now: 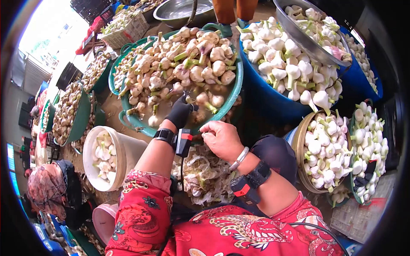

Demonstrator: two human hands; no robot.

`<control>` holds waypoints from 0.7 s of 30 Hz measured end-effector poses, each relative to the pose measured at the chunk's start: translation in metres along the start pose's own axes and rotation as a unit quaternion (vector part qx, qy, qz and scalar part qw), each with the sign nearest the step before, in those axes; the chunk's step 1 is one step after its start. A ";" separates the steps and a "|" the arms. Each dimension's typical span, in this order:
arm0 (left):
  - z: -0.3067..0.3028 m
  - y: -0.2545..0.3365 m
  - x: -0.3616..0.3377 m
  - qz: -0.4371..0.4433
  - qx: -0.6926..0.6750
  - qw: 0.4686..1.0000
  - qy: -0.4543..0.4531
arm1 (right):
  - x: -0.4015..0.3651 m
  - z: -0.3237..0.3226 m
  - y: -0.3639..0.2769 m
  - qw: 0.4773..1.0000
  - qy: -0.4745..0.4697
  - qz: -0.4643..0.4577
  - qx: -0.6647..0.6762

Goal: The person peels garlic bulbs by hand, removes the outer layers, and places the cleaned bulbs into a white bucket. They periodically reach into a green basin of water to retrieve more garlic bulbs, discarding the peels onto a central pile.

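My left hand (179, 112), in a black glove, reaches into a green basin (234, 91) heaped with unpeeled garlic (188, 59). Its fingers close on a garlic bulb (200, 100) near the basin's front rim. My bare right hand (220, 138) hovers just in front of that rim, fingers curled and thumb pinched to the forefinger; I see nothing in it. Both wrists carry black bands with small devices. A heap of garlic skins and stalks (205, 175) lies under my hands.
Peeled white garlic fills a blue tub (260, 98), a metal bowl (299, 38), a woven basket (301, 149) and a white bucket (117, 158). More basins of unpeeled garlic (68, 111) stand at left. A person in a headscarf (47, 187) sits at lower left.
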State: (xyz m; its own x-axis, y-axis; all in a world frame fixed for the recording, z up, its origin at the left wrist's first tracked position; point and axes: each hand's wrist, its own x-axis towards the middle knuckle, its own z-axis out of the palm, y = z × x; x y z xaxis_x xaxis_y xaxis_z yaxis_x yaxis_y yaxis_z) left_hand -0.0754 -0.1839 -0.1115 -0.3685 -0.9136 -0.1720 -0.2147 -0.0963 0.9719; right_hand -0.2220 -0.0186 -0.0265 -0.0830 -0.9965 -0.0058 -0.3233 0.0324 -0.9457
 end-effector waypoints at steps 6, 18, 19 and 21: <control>-0.009 0.044 -0.055 -0.091 -0.128 0.988 0.003 | 0.009 0.007 0.005 0.994 0.043 0.043 0.089; -0.011 0.059 -0.174 -0.025 -0.296 0.953 0.059 | -0.019 0.038 -0.004 0.888 -0.097 0.083 0.441; -0.011 0.059 -0.180 -0.028 -0.308 0.950 0.046 | -0.020 0.035 -0.007 0.834 -0.123 0.148 0.516; -0.006 0.058 -0.190 -0.028 -0.320 0.946 0.047 | -0.020 0.034 -0.008 0.838 -0.127 0.140 0.513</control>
State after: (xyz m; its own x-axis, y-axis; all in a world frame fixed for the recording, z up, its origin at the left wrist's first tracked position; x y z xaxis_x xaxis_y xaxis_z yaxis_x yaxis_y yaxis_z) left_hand -0.0120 -0.0184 -0.0212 -0.2834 -0.9284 -0.2402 0.3719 -0.3373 0.8648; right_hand -0.1856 -0.0013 -0.0301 0.2253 -0.9491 -0.2201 0.6652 0.3150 -0.6770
